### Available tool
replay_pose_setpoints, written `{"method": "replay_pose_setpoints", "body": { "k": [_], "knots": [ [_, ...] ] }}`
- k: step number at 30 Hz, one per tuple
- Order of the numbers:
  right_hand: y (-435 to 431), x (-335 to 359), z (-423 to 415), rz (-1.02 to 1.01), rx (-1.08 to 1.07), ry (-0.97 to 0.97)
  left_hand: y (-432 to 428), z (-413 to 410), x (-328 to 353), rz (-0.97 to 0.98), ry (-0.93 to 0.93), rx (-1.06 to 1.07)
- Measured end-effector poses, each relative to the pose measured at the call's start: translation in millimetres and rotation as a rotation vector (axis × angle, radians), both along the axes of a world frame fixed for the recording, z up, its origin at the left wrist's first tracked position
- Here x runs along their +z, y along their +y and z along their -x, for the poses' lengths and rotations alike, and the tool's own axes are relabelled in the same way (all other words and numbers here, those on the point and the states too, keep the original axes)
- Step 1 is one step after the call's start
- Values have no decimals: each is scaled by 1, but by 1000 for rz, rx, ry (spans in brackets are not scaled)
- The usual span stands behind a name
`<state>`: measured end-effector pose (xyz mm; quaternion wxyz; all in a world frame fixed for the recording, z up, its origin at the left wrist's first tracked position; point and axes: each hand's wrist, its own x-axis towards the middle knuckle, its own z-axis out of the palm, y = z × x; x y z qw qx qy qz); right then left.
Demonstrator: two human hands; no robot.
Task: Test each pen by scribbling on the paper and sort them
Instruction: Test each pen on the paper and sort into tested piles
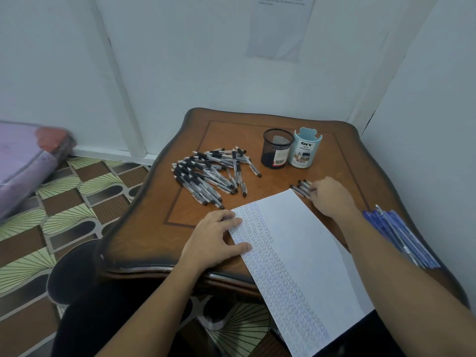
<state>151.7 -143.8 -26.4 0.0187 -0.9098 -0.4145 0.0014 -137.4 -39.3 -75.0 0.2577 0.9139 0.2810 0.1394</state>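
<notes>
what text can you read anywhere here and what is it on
"DIY" over "DESK ORGANIZER": on the pale blue holder
too small to read: barcode sticker on the black mesh cup
blurred: print on the wall sheet
only scribbles, no words: paper

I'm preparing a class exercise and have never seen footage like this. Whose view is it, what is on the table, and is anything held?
One picture, from a camera worn on a person's head, looking down at their own bare hands. The left hand presses flat on the scribbled paper. The right hand touches a few black pens; a grip isn't clear. On the table are a pile of black pens, blue pens, a mesh cup and a blue organiser.
</notes>
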Motion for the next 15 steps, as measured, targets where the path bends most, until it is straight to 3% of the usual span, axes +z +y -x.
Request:
{"method": "replay_pose_setpoints", "body": {
  "k": [3, 8, 13, 15],
  "knots": [
    [17, 0, 20, -136, 55, 12, 0, -1, 0, 0, -1, -6],
    [72, -6, 78, -287, 146, 453, 0, 0, 0, 7, -17, -1],
    [107, -24, 110, -283, -18, 354, 1, 0, 1, -9, -6, -6],
    [111, -25, 108, -312, -100, 412, 1, 0, 0, -15, -5, -8]
  ]
}}
